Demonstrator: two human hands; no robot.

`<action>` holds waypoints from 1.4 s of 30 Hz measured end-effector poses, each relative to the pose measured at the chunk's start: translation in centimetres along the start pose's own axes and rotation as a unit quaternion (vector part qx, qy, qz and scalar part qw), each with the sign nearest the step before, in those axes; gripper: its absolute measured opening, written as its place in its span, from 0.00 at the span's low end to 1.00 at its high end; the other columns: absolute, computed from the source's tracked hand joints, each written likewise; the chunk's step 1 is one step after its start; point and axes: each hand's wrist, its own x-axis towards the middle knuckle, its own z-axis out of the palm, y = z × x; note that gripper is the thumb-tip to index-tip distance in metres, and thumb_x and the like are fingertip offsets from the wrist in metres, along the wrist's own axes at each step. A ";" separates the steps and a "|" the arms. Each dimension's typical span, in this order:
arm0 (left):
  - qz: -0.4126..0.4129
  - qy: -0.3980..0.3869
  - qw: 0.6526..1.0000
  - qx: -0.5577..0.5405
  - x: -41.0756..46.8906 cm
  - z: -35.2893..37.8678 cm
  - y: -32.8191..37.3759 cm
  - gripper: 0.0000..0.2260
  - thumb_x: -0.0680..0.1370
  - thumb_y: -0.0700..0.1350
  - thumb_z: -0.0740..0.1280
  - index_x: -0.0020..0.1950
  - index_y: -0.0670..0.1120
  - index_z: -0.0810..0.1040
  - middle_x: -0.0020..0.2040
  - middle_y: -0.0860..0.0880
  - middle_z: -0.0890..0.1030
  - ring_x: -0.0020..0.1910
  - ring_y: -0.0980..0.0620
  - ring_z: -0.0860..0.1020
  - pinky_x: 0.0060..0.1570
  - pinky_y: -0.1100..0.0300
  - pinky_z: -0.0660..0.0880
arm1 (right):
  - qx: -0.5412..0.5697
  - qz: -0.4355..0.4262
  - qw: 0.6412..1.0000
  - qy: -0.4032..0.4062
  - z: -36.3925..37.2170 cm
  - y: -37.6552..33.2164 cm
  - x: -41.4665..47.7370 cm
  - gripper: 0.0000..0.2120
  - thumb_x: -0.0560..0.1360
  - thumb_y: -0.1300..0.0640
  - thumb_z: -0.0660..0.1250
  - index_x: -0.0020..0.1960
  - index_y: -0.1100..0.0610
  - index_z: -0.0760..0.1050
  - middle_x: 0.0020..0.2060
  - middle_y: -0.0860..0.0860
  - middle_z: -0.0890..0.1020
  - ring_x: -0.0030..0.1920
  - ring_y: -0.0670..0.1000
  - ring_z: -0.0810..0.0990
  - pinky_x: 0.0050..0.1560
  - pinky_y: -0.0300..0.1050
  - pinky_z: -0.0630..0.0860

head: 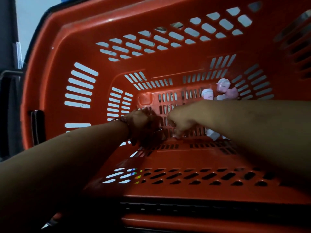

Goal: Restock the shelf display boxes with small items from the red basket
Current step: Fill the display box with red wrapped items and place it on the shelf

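Red basket (pixel 84 39) fills the view, seen from above, slotted walls and floor. No shelf display boxes in view.

Both arms reach down to the basket floor. Right hand (pixel 185 118) is knuckles up, its fingers (pixel 176 132) curled down onto the floor slots. Can't tell if they pinch anything; the tips are hidden and blurred. Left hand (pixel 144 126) sits just beside them on the left, in deep shadow. Can't tell its fingers' state either. Bracelet (pixel 125 121) on the left wrist.

Stock: a cluster of small pink-and-white items (pixel 223 89) lies in the corner beyond and to the right of the right fingers, well apart from them. One pale item (pixel 212 134) lies just right of those fingers, partly under the right forearm.

Step, as I read it: the pickup phase, gathering items off the basket floor. The basket looks nearly empty, so probably late in the task.

Next move calls for: secure whatever sits under the fingertips, or shift right to the pale item, the closest one. Then reach for the far corner cluster. Items are small, so a pinch or a scoop into the palm should do.
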 end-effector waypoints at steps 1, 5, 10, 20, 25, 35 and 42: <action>-0.004 -0.009 1.000 -0.011 0.0 -0.2 -0.2 0.15 0.79 0.54 0.66 0.62 0.49 0.80 0.56 0.47 0.83 0.54 0.44 0.82 0.55 0.51 0.79 | -0.004 0.004 1.000 -0.012 0.4 -0.1 0.2 0.19 0.72 0.49 0.77 0.59 0.58 0.82 0.52 0.53 0.85 0.48 0.53 0.82 0.33 0.40 0.70; -0.037 -0.005 0.995 -0.090 0.1 -1.7 -0.1 0.13 0.78 0.48 0.72 0.62 0.48 0.81 0.53 0.53 0.81 0.51 0.52 0.79 0.50 0.62 0.71 | 0.075 0.000 0.995 -0.060 1.4 -0.3 1.2 0.16 0.71 0.64 0.76 0.58 0.60 0.83 0.52 0.56 0.86 0.48 0.58 0.85 0.42 0.46 0.83; -0.134 0.019 0.960 -0.245 0.5 -3.7 -1.0 0.07 0.75 0.46 0.77 0.49 0.55 0.83 0.42 0.59 0.83 0.40 0.61 0.81 0.44 0.64 0.76 | 0.173 -0.013 0.984 -0.038 0.6 -1.2 0.6 0.17 0.73 0.67 0.72 0.60 0.58 0.82 0.53 0.52 0.84 0.55 0.57 0.84 0.47 0.45 0.79; -0.193 0.102 0.779 -0.588 1.4 -8.1 3.3 0.06 0.71 0.38 0.78 0.43 0.39 0.83 0.31 0.46 0.80 0.25 0.51 0.76 0.27 0.63 0.74 | 0.267 0.023 0.957 0.110 -4.1 2.0 -3.3 0.10 0.77 0.55 0.70 0.57 0.48 0.76 0.43 0.51 0.82 0.44 0.56 0.84 0.50 0.52 0.83; -0.182 0.115 0.745 -0.632 -0.9 -13.2 7.0 0.06 0.74 0.40 0.76 0.45 0.41 0.81 0.32 0.47 0.77 0.22 0.53 0.73 0.22 0.65 0.69 | 0.224 0.114 0.956 0.149 -7.5 2.4 -8.7 0.12 0.77 0.57 0.71 0.59 0.60 0.81 0.40 0.52 0.82 0.37 0.51 0.79 0.36 0.40 0.76; -0.046 0.141 0.592 -0.792 -11.4 -23.1 17.6 0.15 0.80 0.44 0.68 0.33 0.43 0.75 0.27 0.48 0.76 0.20 0.52 0.74 0.23 0.65 0.72 | 0.322 0.104 0.847 0.410 -8.7 -5.4 -25.6 0.10 0.77 0.67 0.61 0.46 0.62 0.81 0.39 0.59 0.87 0.31 0.55 0.85 0.29 0.41 0.79; 0.025 0.214 0.504 -0.837 -20.4 -27.0 28.0 0.13 0.83 0.45 0.62 0.39 0.42 0.71 0.27 0.45 0.75 0.22 0.47 0.76 0.22 0.59 0.77 | 0.363 0.026 0.666 0.651 -5.0 -14.2 -40.4 0.15 0.76 0.44 0.71 0.44 0.56 0.81 0.34 0.52 0.84 0.32 0.47 0.83 0.38 0.46 0.82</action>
